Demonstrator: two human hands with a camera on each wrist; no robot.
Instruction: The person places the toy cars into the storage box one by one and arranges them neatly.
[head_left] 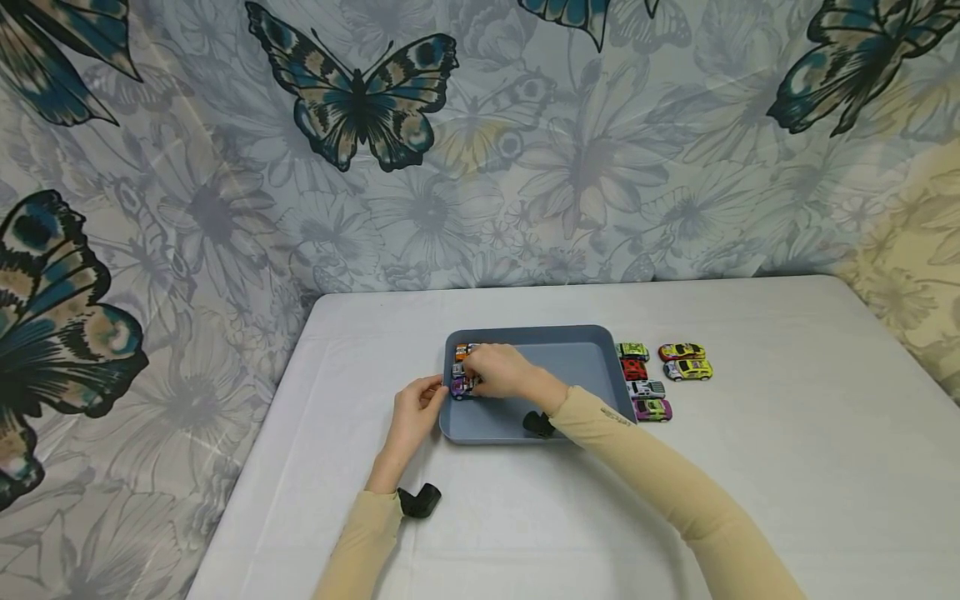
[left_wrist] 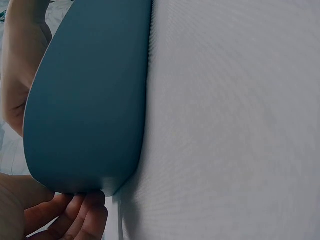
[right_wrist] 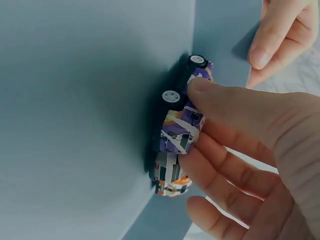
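Observation:
Near the left end of the grey-blue tray (head_left: 528, 335), my right hand (head_left: 501, 370) pinches a purple toy car (right_wrist: 176, 129) between thumb and fingers. That car sits tilted against the tray's left side in the right wrist view. Beside it are a white-and-grey toy car (right_wrist: 167, 166) and an orange one (head_left: 461, 352), partly hidden by the hand. My left hand (head_left: 415, 408) holds the tray's left edge, its thumb at the rim and its curled fingers (left_wrist: 92, 215) against the outer wall.
Right of the tray, a green toy car (head_left: 633, 351), a red one (head_left: 633, 369), a white one (head_left: 647, 389) and a magenta one (head_left: 653, 409) form a column. Two yellow cars (head_left: 687, 370) stand farther right. All rest on a white-covered table (head_left: 787, 467) before a butterfly-print cloth.

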